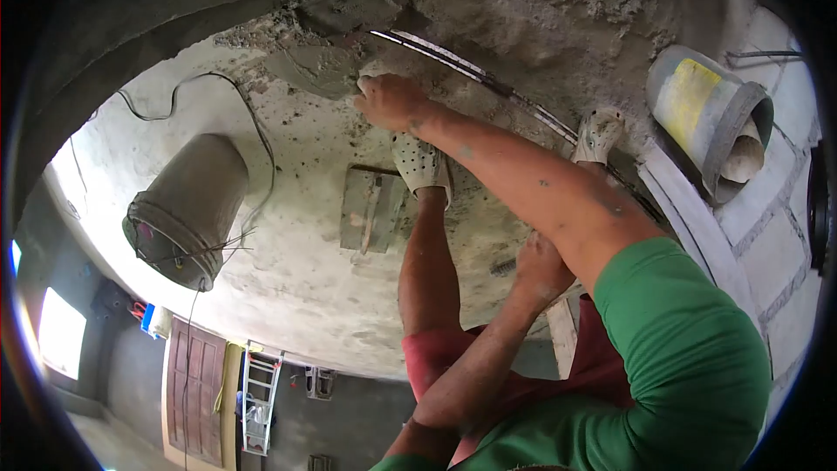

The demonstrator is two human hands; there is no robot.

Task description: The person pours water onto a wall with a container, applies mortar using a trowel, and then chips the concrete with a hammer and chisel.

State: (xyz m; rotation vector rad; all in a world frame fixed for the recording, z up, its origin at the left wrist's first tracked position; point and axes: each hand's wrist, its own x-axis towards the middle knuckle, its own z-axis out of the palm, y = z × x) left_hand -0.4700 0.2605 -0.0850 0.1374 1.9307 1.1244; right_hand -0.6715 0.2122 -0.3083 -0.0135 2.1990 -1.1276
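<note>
My right hand (392, 103) reaches across to the grey wet mortar (318, 70). Its fingers are closed, with a small pale thing at the fingertips that I cannot make out. Under my right forearm, my left hand (542, 266) is curled closed; what it holds, if anything, is hidden. A flat float with a strip handle (370, 209) lies on the splattered floor beside one perforated pale shoe (420, 161). The other shoe (600, 135) is farther right, by the long metal strips (475, 72).
A grey bucket (205, 201) lies at left near a black cable (264, 135). Another bucket with a yellow patch (697, 105) lies at right by pale blocks (772, 249). Rough mortar (558, 26) covers the top. A ladder (260, 401) and a brown door (193, 388) are at lower left.
</note>
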